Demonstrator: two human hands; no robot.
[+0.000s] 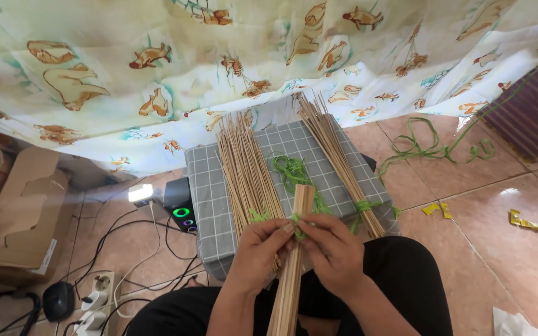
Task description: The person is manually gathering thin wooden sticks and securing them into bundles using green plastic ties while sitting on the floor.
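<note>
At lower centre of the frame, the left hand and right hand are gripping a stick bundle, fingers closed around green twine to keep the sticks bunched; the bundle is resting over the grey checked cushion

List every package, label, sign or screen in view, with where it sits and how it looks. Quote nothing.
Cardboard box: on the floor at far left, brown, flaps open and torn.
Label: on the box's lower edge, a small white slanted strip.
Speaker light: on the black box beside the grey checked cushion, a glowing green ring, no screen.
No signs or screens show.
</note>
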